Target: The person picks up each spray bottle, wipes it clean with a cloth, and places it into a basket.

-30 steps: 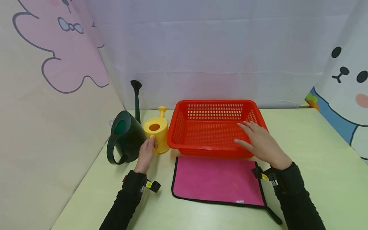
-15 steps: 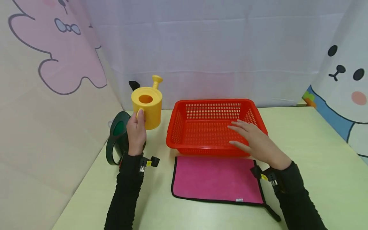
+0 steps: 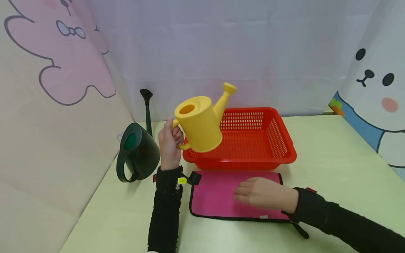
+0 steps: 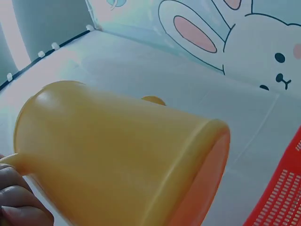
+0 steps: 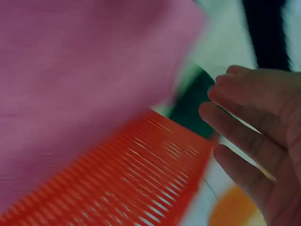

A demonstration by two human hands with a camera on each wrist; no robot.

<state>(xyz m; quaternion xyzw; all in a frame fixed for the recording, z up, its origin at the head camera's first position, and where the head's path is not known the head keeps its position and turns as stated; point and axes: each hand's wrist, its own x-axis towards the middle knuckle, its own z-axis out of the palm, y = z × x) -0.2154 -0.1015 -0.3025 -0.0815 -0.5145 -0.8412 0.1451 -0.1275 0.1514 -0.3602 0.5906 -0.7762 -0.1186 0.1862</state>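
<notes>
My left hand [image 3: 170, 147] grips the handle of a yellow watering can [image 3: 204, 128], its fingers curled round it. The can is held up in front of the left part of a red plastic basket [image 3: 243, 165], its spout pointing up to the right. In the left wrist view the can's body [image 4: 108, 146] fills the middle, and a few fingers [image 4: 21, 202] show at its handle. My right hand [image 3: 264, 195] is over a pink cloth [image 3: 210, 196] with black edging, holding nothing. Its fingers look loosely extended in the right wrist view, which is blurred.
A dark green watering can [image 3: 143, 154] stands at the left, its long spout rising at the back. White curtains with cartoon animals [image 3: 376, 80] border the pale table [image 3: 316, 147] at the back and sides. The cloth lies directly in front of the basket.
The left hand has lifted the yellow watering can off the table and carried it right, turning its spout rightward. The right hand has moved from the basket's right side to over the cloth.
</notes>
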